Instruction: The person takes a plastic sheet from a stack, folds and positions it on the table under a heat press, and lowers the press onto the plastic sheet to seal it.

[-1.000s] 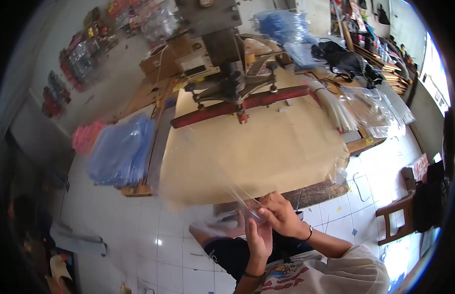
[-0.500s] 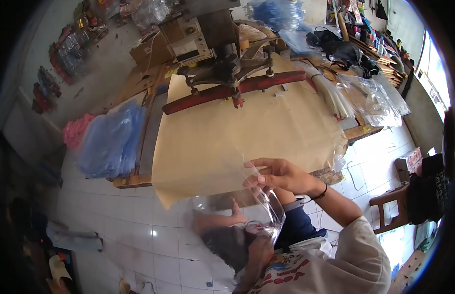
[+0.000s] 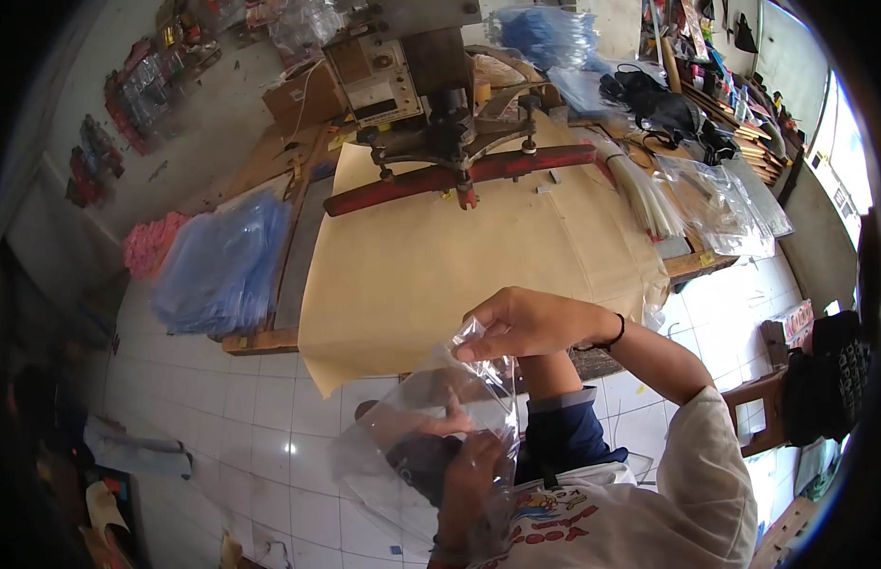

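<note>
A clear plastic bag or sheet point(image 3: 402, 455) hangs over my lap, its top corner bunched in my right hand point(image 3: 530, 327), which pinches it between thumb and fingers. Lower down, my left hand point(image 3: 473, 465) shows through the film with its fingers curled in, closed on the plastic's side; its exact grip is blurred by the film. Brown paper point(image 3: 440, 266) covers the worktable just beyond my right hand. Above the paper stands a machine with a long red bar point(image 3: 393, 194).
Stacked blue plastic sheets point(image 3: 222, 270) lie at the table's left, beside pink material point(image 3: 151, 245). Clear tubing strips point(image 3: 644, 194) and clear bags point(image 3: 725, 209) rest on the right, near a black bag point(image 3: 658, 104). A wooden chair point(image 3: 758, 408) stands at the right.
The plastic was low between both hands, then spread out; now it hangs from my raised right hand. My left hand has separated from my right and is lower, behind the film.
</note>
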Available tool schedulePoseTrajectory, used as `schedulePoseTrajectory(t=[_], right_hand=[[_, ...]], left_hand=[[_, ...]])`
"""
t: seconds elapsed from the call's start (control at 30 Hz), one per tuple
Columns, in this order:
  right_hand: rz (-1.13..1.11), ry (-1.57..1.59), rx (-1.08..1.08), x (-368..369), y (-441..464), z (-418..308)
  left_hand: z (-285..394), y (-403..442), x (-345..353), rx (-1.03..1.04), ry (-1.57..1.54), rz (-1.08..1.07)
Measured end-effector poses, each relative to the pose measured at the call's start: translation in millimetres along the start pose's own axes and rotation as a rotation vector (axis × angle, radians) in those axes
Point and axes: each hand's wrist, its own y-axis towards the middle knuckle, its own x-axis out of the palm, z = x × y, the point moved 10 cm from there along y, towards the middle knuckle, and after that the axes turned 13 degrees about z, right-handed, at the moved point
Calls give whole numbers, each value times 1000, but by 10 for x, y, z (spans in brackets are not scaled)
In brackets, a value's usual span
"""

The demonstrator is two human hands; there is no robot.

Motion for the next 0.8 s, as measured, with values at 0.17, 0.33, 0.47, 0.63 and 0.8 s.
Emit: schedulePoseTrajectory(t=[0.17, 0.33, 0.47, 0.63, 0.8], right_hand=[[43, 244, -123, -111, -5, -317], [203, 360, -81, -481, 75, -293], [175, 296, 5, -508, 319, 338], [181, -36, 204, -562, 488, 798], [248, -123, 147, -687, 715, 875]], left_hand=[[-453, -107, -276, -226, -426, 162], [-870, -241, -561, -511, -1114, 481], [-1028, -131, -754, -770, -1012, 734], [-1100, -27, -684, -921, -1234, 733], [-1015, 316, -611, -852, -1439, 619]])
